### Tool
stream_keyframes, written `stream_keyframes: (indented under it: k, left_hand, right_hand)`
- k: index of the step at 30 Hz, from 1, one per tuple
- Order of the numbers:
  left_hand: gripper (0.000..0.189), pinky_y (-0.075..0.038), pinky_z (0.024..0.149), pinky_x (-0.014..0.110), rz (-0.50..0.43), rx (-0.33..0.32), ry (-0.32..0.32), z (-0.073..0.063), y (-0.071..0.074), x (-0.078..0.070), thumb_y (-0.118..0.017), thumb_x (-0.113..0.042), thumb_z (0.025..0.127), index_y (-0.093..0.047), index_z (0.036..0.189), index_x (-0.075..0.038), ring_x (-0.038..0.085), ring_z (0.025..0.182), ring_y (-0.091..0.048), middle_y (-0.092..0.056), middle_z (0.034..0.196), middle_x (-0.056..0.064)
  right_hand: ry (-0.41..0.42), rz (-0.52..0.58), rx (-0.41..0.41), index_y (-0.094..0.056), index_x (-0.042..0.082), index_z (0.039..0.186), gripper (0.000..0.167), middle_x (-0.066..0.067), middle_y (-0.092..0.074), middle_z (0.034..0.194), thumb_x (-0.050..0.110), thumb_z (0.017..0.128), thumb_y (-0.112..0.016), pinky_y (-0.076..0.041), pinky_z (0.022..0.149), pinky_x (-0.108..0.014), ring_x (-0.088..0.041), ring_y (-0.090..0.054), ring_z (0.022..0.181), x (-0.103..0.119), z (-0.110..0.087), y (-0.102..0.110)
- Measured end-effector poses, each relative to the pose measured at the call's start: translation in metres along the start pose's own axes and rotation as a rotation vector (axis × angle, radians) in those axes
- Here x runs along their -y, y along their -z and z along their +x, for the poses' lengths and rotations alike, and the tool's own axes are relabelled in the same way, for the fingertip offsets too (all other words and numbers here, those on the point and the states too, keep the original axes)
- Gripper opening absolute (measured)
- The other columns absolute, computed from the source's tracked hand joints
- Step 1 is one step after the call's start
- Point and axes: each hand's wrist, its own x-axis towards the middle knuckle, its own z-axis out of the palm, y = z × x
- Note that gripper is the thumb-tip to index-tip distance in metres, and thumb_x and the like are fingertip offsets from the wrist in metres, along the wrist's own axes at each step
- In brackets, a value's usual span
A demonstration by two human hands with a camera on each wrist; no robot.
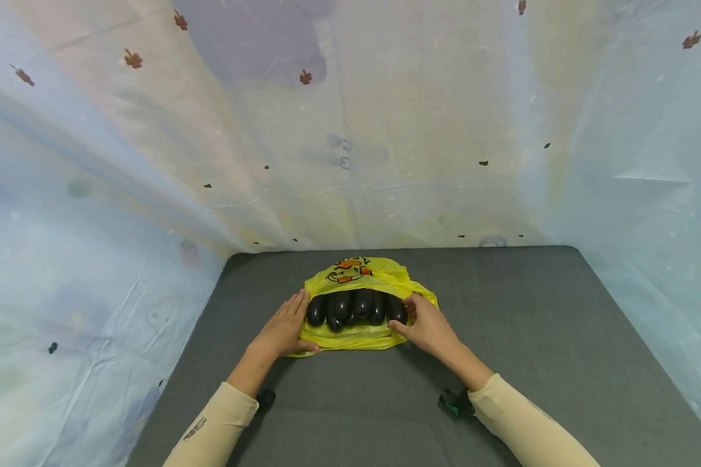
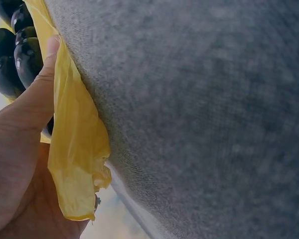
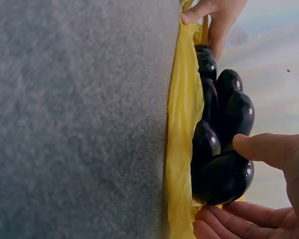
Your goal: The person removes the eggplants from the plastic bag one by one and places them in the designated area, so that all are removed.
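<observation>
- At left: left hand [image 1: 283,324] laid nearly flat along the side of the bag [image 1: 385,272], with straight fingers and a thumb spread onto the lower lip; apparently gripping nothing.
- At centre: wide open at the front, with eggplants [image 1: 343,305], by the look of them, crowded together in the mouth; done, it seems, as far as opening goes.
- At right: right hand [image 1: 429,327] part-closed, pinching the end eggplant [image 3: 222,179] between thumb and fingers; no telling about plastic caught between.
- Unfinished, it seems: handling of that end eggplant, gripped but lying in the mouth against the others; no eggplants visible outside the bag.
- For materials, from the left: thin, creased, pale sheeting [image 1: 93,272] with blurred pastel patches.
- Next, thin yellow plastic, crinkled and slightly see-through, printed on top in orange and black; loosely flapped by the left thumb.
- Then smooth, glossy black skins, plump and oval, with small bright highlights.
- Beneath and out to the right: dark grey surface [image 1: 514,324], matt, with a fine cloth-like grain and rounded far corners.
</observation>
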Motion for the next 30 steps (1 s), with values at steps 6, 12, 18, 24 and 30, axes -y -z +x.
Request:
stream_keyframes:
  k: [6,12,18,24,30]
  left_hand:
    - [0.129,-0.015,0.134,0.054,0.000,0.005,0.001,0.001,0.000,0.000,-0.082,-0.059,0.088,-0.005,0.172,0.001,0.040,0.165,-0.009,-0.001,0.179,0.021]
    - [0.129,-0.015,0.134,0.054,0.009,0.013,-0.003,0.000,0.000,0.000,-0.082,-0.060,0.088,-0.005,0.172,0.001,0.040,0.165,-0.009,-0.001,0.179,0.022]
    - [0.128,-0.016,0.134,0.055,0.018,0.007,-0.009,0.001,0.000,0.001,-0.082,-0.059,0.089,-0.006,0.171,0.002,0.041,0.165,-0.010,-0.002,0.179,0.023]
    - [0.128,-0.017,0.134,0.055,0.013,-0.001,-0.010,0.000,0.002,0.001,-0.083,-0.058,0.089,-0.006,0.171,0.003,0.041,0.165,-0.011,-0.004,0.179,0.023]
    - [0.128,-0.015,0.134,0.055,0.009,0.013,-0.004,0.000,0.003,0.000,-0.082,-0.058,0.089,-0.005,0.171,0.002,0.041,0.165,-0.009,-0.001,0.179,0.022]
  right_hand:
    - [0.006,0.033,-0.004,-0.065,0.000,0.136,0.057,-0.014,-0.072,0.117,0.033,0.094,-0.086,-0.061,0.091,-0.053,-0.031,-0.070,0.106,0.001,-0.007,0.008]
    - [0.009,0.059,-0.002,-0.067,0.000,0.135,0.053,-0.014,-0.072,0.117,0.031,0.095,-0.086,-0.062,0.091,-0.054,-0.031,-0.071,0.106,-0.001,-0.013,0.015]
    - [0.010,0.061,-0.002,-0.067,0.002,0.137,0.054,-0.014,-0.072,0.121,0.033,0.097,-0.084,-0.062,0.092,-0.052,-0.030,-0.071,0.107,-0.004,-0.015,0.017]
    - [0.008,0.060,-0.013,-0.067,0.000,0.140,0.055,-0.017,-0.072,0.126,0.031,0.098,-0.082,-0.062,0.092,-0.053,-0.032,-0.072,0.107,-0.004,-0.020,0.021]
    - [-0.002,0.086,-0.014,-0.066,0.001,0.143,0.054,-0.017,-0.070,0.131,0.028,0.099,-0.081,-0.062,0.094,-0.053,-0.032,-0.072,0.109,-0.006,-0.026,0.026]
